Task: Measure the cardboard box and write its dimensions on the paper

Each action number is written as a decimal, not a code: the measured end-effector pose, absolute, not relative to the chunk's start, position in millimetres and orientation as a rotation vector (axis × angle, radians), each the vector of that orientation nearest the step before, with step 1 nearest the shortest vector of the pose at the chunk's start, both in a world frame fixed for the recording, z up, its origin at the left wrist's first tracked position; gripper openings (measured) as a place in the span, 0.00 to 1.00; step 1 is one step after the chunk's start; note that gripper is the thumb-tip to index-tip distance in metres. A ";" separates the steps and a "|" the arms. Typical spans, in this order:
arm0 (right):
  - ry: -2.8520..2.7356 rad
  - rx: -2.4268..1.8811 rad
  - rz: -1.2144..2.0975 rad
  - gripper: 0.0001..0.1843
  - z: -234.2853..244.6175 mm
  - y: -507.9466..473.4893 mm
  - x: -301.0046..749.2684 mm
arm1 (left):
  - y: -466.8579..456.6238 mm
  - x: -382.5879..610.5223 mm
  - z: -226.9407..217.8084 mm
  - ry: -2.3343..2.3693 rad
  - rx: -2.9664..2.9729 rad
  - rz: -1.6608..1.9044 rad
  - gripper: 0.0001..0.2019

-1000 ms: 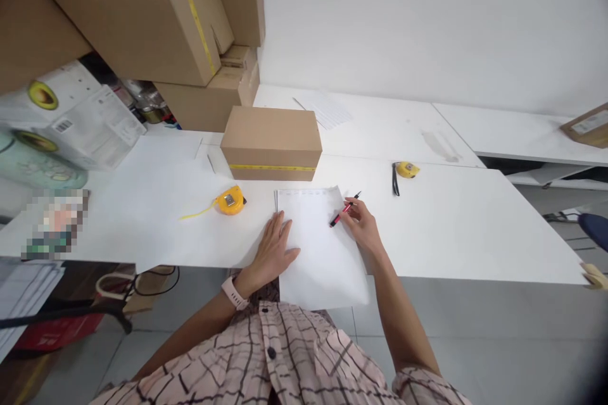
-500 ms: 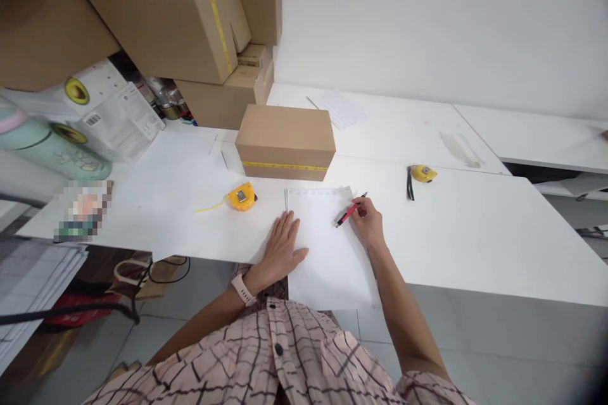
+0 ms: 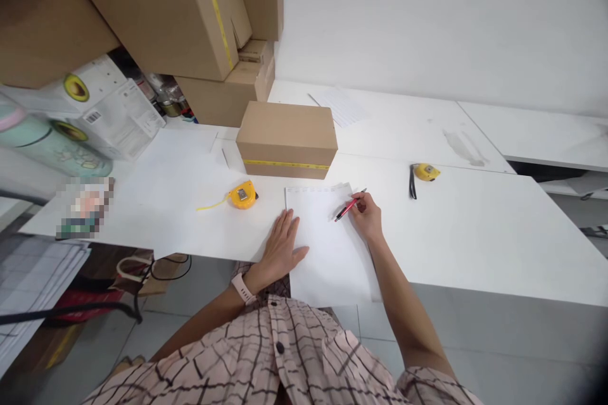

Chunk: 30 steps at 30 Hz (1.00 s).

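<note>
A white sheet of paper (image 3: 327,259) lies at the front of the white table, its lower end hanging past the edge. Flat on its left side rests my left hand (image 3: 281,247), fingers stretched out. My right hand (image 3: 367,215) pinches a red and black pen (image 3: 346,209) over the paper's upper right part, tip pointing down-left. Just behind the paper stands a closed cardboard box (image 3: 287,139) with a yellow measuring-tape strip across its front. An orange tape measure (image 3: 243,195) sits left of the paper, its yellow blade partly pulled out.
A second yellow tape measure (image 3: 427,171) with a black strap lies to the right. Large cardboard boxes (image 3: 156,25) are stacked at the back left. Beside them are a white carton (image 3: 126,120) and a mint-green bottle (image 3: 57,145). Another paper (image 3: 344,107) lies behind the box.
The view has shifted very slightly. My right hand and the pen stay almost in place over the paper; my left hand has not moved.
</note>
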State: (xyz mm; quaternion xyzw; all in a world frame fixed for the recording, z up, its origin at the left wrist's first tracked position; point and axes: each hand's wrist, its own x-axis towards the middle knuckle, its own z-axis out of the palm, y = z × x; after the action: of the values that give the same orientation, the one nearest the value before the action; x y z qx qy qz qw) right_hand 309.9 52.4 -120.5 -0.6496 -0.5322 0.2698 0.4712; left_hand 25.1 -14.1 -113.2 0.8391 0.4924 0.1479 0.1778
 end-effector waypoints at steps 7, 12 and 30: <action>-1.293 -1.608 0.677 0.14 -119.8 54.3 308.3 | -11.9 23.5 -111.3 1.380 2.370 0.410 0.35; -1.305 -1.601 0.664 0.15 -120.5 54.8 307.8 | -14.8 22.3 -111.3 1.385 2.394 0.382 0.35; -1.341 -1.611 0.567 0.16 -112.0 53.9 307.1 | 81.9 104.9 -76.2 1.162 2.508 0.048 0.22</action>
State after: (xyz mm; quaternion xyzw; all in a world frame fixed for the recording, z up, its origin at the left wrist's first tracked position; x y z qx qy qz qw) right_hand 307.1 53.9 -112.0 -0.6562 -0.5462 0.2310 0.4665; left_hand 104.9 81.9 -76.2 0.8911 0.4130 0.0172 0.1875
